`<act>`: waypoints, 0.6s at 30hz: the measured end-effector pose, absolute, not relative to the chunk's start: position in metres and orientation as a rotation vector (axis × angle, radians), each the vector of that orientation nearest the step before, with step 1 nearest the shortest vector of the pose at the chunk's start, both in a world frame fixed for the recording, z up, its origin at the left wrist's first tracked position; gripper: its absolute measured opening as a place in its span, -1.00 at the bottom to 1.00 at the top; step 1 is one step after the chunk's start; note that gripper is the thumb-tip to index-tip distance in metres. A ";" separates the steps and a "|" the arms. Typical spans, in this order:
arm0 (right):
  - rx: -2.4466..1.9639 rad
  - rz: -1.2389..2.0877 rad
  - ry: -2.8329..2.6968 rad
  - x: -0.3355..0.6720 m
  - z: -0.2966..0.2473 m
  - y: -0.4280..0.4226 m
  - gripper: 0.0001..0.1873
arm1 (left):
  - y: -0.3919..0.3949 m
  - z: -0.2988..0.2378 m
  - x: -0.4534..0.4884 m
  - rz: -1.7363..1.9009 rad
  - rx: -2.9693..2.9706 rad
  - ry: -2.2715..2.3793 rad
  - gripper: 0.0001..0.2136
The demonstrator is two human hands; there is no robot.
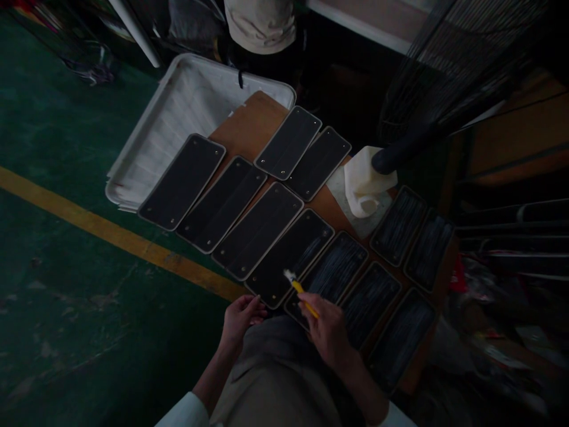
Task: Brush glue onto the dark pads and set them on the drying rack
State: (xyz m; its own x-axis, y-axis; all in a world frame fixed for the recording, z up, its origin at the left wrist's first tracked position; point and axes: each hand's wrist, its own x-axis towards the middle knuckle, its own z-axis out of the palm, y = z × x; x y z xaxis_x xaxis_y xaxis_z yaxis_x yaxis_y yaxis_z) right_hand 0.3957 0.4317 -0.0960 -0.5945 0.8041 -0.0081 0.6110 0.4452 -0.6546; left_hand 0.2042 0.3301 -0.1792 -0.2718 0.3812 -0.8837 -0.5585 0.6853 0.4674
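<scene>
Several flat black oblong panels with pale rims lie side by side on a brown board (249, 127). My right hand (329, 333) is closed on a small yellow-handled brush (301, 292), whose pale tip rests on one black panel (291, 256) near its front end. The panels to the right, such as the streaked panel (333, 274), look smeared with streaks. My left hand (240, 317) has its fingers curled at the front corner of the same black panel, touching its edge.
A white plastic tray (169, 124) lies tilted behind the board on the green floor, which bears a yellow line (111, 234). A white jug (367, 181) stands on a cloth at the board's right. A dark fan (448, 65) rises beyond it. Clutter fills the right side.
</scene>
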 end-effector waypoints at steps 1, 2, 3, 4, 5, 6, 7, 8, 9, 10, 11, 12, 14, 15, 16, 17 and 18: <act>-1.251 0.841 -2.371 0.401 -0.095 0.448 -0.79 | 0.330 -0.179 0.204 0.912 -0.145 1.607 -0.71; -1.298 0.763 -2.358 0.405 -0.096 0.466 -0.78 | 0.329 -0.180 0.205 0.916 -0.141 1.604 -0.70; -1.343 0.672 -2.351 0.409 -0.099 0.482 -0.79 | 0.329 -0.180 0.205 0.920 -0.136 1.605 -0.69; -1.373 0.586 -2.360 0.411 -0.103 0.496 -0.80 | 0.329 -0.180 0.205 0.919 -0.133 1.609 -0.68; -1.387 0.518 -2.379 0.411 -0.107 0.505 -0.80 | 0.329 -0.180 0.205 0.918 -0.132 1.613 -0.67; -1.386 0.466 -2.410 0.409 -0.112 0.509 -0.81 | 0.329 -0.181 0.205 0.918 -0.130 1.614 -0.67; -1.369 0.437 -2.454 0.407 -0.116 0.506 -0.81 | 0.329 -0.181 0.206 0.921 -0.130 1.614 -0.66; -1.341 0.429 -2.503 0.403 -0.120 0.497 -0.81 | 0.329 -0.182 0.206 0.926 -0.133 1.614 -0.66; -1.305 0.442 -2.547 0.399 -0.122 0.483 -0.81 | 0.329 -0.182 0.206 0.935 -0.137 1.611 -0.65; -1.261 0.476 -2.591 0.394 -0.123 0.466 -0.82 | 0.329 -0.183 0.206 0.944 -0.143 1.607 -0.64; -1.218 0.524 -2.617 0.390 -0.123 0.447 -0.82 | 0.330 -0.183 0.207 0.952 -0.150 1.604 -0.63; -1.182 0.585 -2.626 0.387 -0.121 0.428 -0.81 | 0.330 -0.183 0.207 0.957 -0.156 1.606 -0.62; -1.127 0.721 -2.614 0.381 -0.117 0.395 -0.82 | 0.330 -0.181 0.207 0.963 -0.152 1.606 -0.61; -1.113 0.799 -2.600 0.380 -0.114 0.384 -0.82 | 0.329 -0.180 0.207 0.966 -0.145 1.602 -0.61; -1.107 0.887 -2.575 0.379 -0.111 0.376 -0.82 | 0.329 -0.179 0.206 0.969 -0.140 1.598 -0.61; -1.106 0.994 -2.533 0.378 -0.108 0.371 -0.81 | 0.329 -0.178 0.206 0.971 -0.134 1.593 -0.61; -1.109 1.109 -2.475 0.377 -0.105 0.371 -0.81 | 0.329 -0.178 0.206 0.971 -0.130 1.587 -0.61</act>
